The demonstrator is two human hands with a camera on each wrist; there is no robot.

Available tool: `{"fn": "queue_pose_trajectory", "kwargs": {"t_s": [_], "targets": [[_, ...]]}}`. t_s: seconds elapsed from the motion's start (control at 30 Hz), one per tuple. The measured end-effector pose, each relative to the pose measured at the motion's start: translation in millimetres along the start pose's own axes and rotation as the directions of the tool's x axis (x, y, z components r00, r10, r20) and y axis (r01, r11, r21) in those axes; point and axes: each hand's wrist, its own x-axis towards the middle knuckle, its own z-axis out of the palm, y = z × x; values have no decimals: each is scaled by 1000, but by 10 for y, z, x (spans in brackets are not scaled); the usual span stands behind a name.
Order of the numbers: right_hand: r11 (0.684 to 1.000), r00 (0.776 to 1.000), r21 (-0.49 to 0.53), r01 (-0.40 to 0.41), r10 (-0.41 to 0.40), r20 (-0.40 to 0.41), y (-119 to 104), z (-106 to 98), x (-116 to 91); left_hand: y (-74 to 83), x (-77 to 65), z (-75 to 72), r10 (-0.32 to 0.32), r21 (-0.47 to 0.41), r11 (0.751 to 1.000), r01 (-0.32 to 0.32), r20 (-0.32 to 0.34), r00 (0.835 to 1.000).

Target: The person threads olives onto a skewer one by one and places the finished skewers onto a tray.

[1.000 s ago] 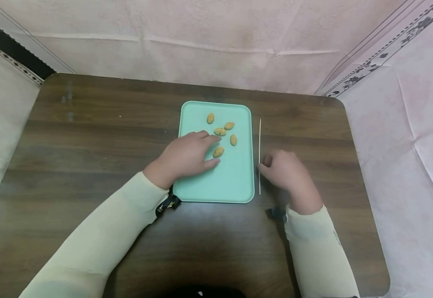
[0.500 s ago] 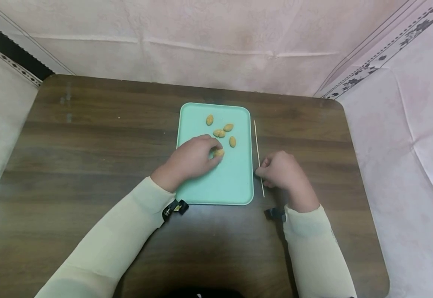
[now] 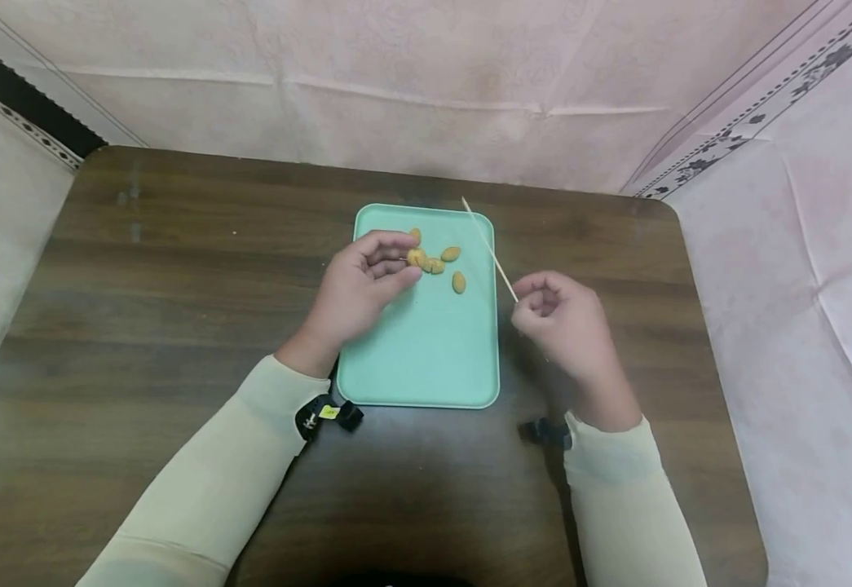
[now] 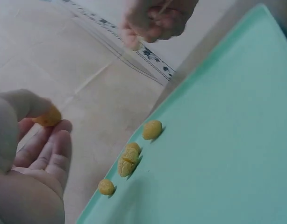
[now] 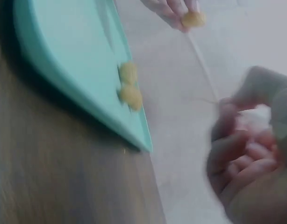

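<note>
My left hand is raised over the green tray and pinches a small yellow-brown oval piece, wrinkled like dried fruit, between thumb and fingertips. To the right of the tray, my right hand holds a thin wooden skewer between thumb and curled fingers. The skewer slants up and leftward across the tray's right rim, its tip free. Several similar pieces lie on the tray, among them one oval piece near the right side and another above it. Left fingers partly hide one piece.
A dark brown wooden table carries the tray. Pale patterned sheeting rises behind the table and along its sides. Each wrist wears a small black camera; the left one overhangs near the tray's lower left corner.
My left hand has picked an oval piece off the tray and lifted it. My right hand has gripped the skewer from the table and raised it, tilting its tip left over the tray.
</note>
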Motion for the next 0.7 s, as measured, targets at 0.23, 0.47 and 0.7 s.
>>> {"fn": "queue_pose_trajectory", "kwargs": {"t_s": [0.23, 0.47, 0.7], "targets": [[952, 961, 135, 275, -267, -77, -150, 129, -150, -34, 35, -98, -19, -213, 977, -14, -153, 988], [894, 894, 27, 447, -447, 27, -268, 130, -269, -76, 34, -175, 12, -391, 914, -107, -238, 971], [828, 829, -53, 558, -554, 81, -369, 170, -342, -100, 37, -210, 48, -482, 857, -182, -277, 960]]}}
